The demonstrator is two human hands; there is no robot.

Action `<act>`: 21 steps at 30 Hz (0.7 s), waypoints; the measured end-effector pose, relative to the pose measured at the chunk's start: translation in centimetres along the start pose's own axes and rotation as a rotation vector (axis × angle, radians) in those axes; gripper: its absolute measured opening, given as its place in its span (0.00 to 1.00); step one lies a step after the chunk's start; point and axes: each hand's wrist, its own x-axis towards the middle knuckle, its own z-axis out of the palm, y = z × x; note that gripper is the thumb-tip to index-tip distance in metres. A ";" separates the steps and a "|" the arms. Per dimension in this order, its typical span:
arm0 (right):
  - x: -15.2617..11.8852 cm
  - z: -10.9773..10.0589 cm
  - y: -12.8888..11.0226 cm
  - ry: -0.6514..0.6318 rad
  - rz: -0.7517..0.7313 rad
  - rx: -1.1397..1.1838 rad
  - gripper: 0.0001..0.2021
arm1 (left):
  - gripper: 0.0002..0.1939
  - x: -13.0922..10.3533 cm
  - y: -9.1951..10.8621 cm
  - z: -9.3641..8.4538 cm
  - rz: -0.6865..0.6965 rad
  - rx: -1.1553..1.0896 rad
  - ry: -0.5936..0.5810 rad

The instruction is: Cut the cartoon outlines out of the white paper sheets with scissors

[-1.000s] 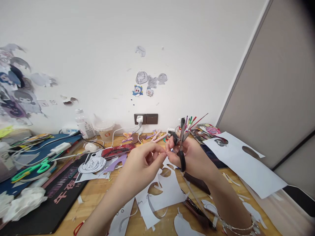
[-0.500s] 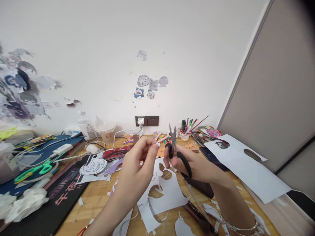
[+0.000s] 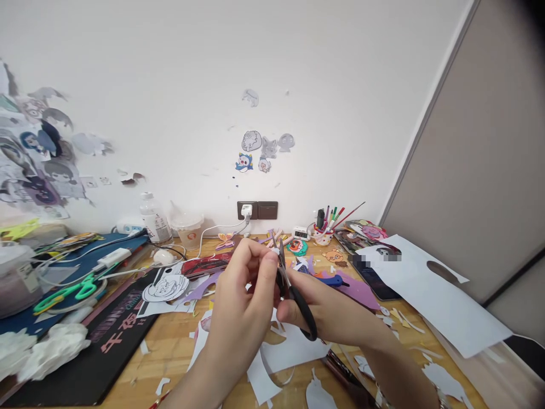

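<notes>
Between the thumb and fingers of my left hand (image 3: 249, 289) is pinched a small white paper piece (image 3: 276, 250), mostly covered by the fingertips. My right hand (image 3: 309, 298) grips black-handled scissors (image 3: 303, 309), thumb and fingers at the handle loops. The blades point up and away, right beside the paper piece at my left fingertips. Whether they touch the paper I cannot tell. Below both hands lies a white paper sheet (image 3: 293, 346) with shapes cut out of it.
Paper scraps (image 3: 319, 392) litter the wooden desk. Green-handled scissors (image 3: 70, 295) lie at left by crumpled tissue (image 3: 55, 352). A pen cup (image 3: 323, 233) and plastic cup (image 3: 187, 230) stand near the wall. A blue-handled cutter (image 3: 334, 280) rests beyond my right hand.
My right hand has brought the scissors left and closer to my left fingertips, with the blades now beside the paper piece. The view has shifted slightly.
</notes>
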 end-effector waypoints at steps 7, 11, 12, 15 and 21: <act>0.1 0.3 -0.2 -0.001 -0.027 -0.007 0.20 | 0.08 -0.2 0.0 -0.2 0.047 0.167 0.010; 0.1 0.3 -0.3 0.011 -0.018 -0.045 0.19 | 0.08 -0.1 0.0 -0.2 0.060 0.186 0.019; 0.1 0.3 -0.3 0.011 -0.014 -0.050 0.18 | 0.08 -0.1 0.1 -0.2 0.067 0.189 0.017; 0.2 0.2 -0.2 -0.002 -0.014 -0.068 0.16 | 0.07 -0.1 0.1 -0.2 0.077 0.188 0.018; 0.2 0.3 -0.2 -0.028 -0.053 -0.054 0.24 | 0.08 -0.1 0.2 0.0 0.079 0.145 0.023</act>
